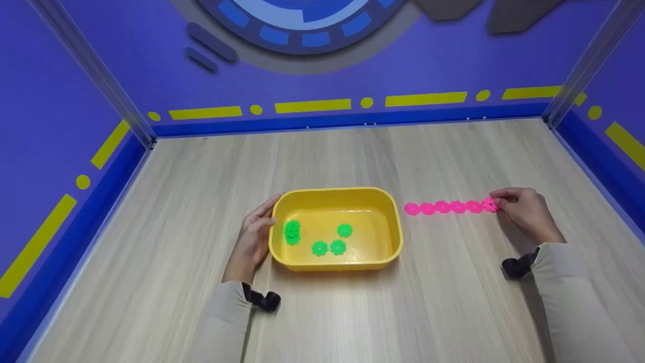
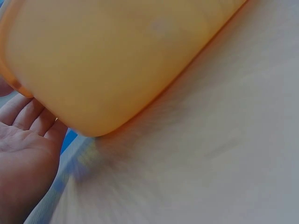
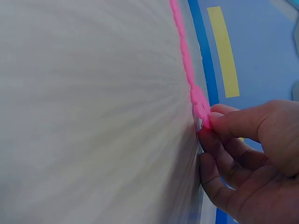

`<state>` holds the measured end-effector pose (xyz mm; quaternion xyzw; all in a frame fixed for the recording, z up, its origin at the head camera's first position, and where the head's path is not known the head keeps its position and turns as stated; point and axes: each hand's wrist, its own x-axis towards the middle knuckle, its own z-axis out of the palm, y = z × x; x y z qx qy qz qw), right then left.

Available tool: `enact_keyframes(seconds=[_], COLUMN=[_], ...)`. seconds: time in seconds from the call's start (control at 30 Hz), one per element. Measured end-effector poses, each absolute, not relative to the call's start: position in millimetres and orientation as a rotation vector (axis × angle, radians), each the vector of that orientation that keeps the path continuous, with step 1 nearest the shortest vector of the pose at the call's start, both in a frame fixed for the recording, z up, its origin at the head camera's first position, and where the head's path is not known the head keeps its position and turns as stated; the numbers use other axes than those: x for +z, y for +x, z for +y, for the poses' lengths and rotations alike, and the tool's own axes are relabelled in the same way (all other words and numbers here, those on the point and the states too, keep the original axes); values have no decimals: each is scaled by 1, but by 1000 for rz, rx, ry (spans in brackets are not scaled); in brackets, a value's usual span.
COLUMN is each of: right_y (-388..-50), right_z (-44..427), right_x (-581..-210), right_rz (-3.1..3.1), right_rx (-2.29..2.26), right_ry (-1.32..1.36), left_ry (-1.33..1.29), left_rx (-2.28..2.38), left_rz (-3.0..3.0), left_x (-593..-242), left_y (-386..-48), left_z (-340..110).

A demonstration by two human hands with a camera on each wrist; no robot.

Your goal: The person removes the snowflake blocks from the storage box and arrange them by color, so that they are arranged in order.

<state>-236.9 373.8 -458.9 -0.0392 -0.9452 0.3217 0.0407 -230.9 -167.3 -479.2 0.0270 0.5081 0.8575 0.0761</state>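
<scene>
A yellow plastic tub [image 1: 373, 222] stands on the table, with several green flower-edged discs [image 1: 338, 247] on its floor. Its left side is held by my left hand [image 1: 252, 237], thumb at the rim and fingers along the outer wall; the left wrist view shows the tub's outer wall [image 2: 103, 60] close up. To the tub's right, several pink flower-edged discs [image 1: 442, 206] lie in a row. Between thumb and fingertips my right hand [image 1: 529, 214] pinches the pink disc [image 1: 490, 204] at the row's right end, which looks slightly tilted in the right wrist view.
The wooden table [image 1: 352, 317] reaches a purple back wall [image 1: 322, 83] with yellow markings. More purple panels close off the left and right sides. Black wrist cameras [image 1: 264, 301] sit at both sleeve cuffs.
</scene>
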Motion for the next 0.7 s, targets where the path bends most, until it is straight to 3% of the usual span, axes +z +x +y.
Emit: enact_keyframes(seconds=[0.7], right_y=[-235], right_z=[375], right_x=[-454], right_rz=[-2873], right_rx=[1005], right_ry=[-132], left_ry=[86], left_rx=[2569], left_rz=[1522], left_x=[-479], left_y=[-230], left_z=[-168])
